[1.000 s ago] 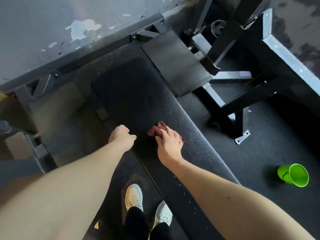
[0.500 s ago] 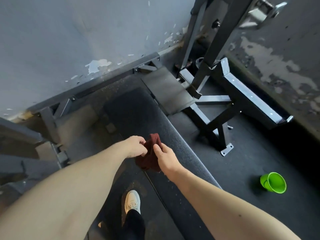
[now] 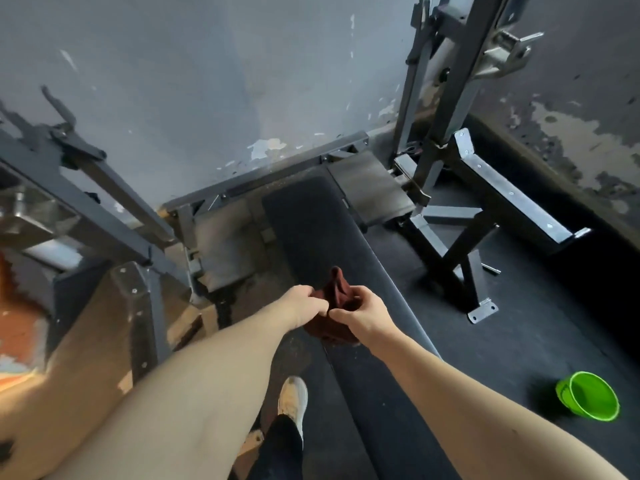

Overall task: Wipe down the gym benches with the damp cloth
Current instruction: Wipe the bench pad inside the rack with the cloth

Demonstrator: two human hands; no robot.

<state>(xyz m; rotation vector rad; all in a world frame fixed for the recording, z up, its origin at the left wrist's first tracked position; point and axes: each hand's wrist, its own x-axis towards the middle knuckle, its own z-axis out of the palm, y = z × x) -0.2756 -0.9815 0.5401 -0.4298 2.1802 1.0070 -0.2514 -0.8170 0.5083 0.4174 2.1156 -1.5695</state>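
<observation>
A dark red cloth (image 3: 337,299) hangs bunched between both hands, lifted off the long black padded bench (image 3: 311,230) that runs from the wall toward me. My left hand (image 3: 304,304) pinches the cloth's left edge. My right hand (image 3: 363,311) grips its right side, fingers closed over the fabric. Part of the cloth droops below the hands, over the bench's left edge.
A grey metal rack frame (image 3: 446,140) with a bar holder stands right of the bench, its foot (image 3: 483,310) bolted to the black floor. A green cup (image 3: 588,400) lies on the floor at right. More grey frame (image 3: 86,188) stands at left. My white shoe (image 3: 292,396) is beside the bench.
The cloth was pressed flat on the bench under my right hand; both hands have since picked it up and hold it bunched above the pad. My view has tilted up toward the wall.
</observation>
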